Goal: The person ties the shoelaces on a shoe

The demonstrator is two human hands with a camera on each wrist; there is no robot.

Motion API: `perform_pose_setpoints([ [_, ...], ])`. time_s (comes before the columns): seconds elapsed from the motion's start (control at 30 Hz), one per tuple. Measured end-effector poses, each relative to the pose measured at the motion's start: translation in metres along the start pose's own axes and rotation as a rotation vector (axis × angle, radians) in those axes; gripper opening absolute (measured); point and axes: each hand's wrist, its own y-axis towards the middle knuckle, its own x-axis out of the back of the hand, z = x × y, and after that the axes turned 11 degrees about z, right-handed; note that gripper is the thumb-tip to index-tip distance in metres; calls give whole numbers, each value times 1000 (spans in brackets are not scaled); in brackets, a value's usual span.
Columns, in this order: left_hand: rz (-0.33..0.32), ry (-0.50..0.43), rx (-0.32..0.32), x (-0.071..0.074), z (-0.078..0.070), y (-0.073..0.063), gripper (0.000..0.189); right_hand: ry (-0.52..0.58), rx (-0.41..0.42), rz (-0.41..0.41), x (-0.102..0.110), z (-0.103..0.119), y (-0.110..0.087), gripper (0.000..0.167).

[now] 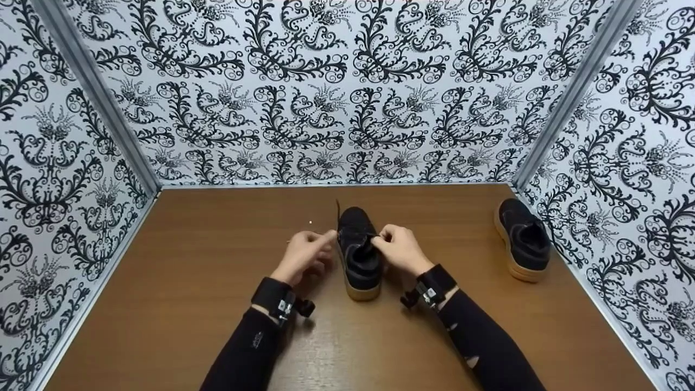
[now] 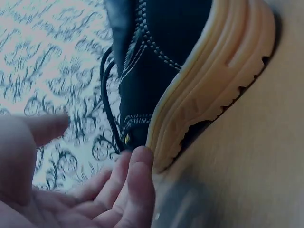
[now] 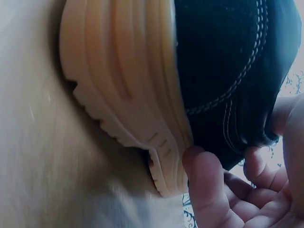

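Note:
A black shoe [image 1: 362, 266] with white stitching and a tan sole stands on the table between both hands, toe pointing away. My left hand [image 1: 308, 252] is at its left side; the left wrist view shows the thumb [image 2: 50, 128] held apart and the fingertips [image 2: 141, 159] right at the upper's lower edge. A dark lace [image 2: 105, 95] hangs down near them. My right hand [image 1: 400, 250] pinches the upper edge at the shoe's opening between thumb and finger, while its other fingers [image 3: 204, 178] are bent against the side, close above the sole.
The matching black shoe [image 1: 525, 239] stands at the right side of the brown table [image 1: 206, 304], near the wall. Patterned black-and-white walls [image 1: 326, 108] close off the back and both sides. A small white speck [image 1: 310, 222] lies left of the near shoe's toe.

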Motion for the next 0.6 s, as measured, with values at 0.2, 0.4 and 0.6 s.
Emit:
perform_pose_setpoints([
  [0.2, 110, 316, -76, -19, -7, -8, 60, 4, 6, 8, -5, 10, -8, 20],
  [0.4, 41, 579, -152, -31, -11, -12, 45, 18, -2, 42, -6, 15, -17, 21],
  [0.6, 40, 691, -206, -37, -15, -17, 34, -2, 18, 66, -2, 14, -22, 21],
])
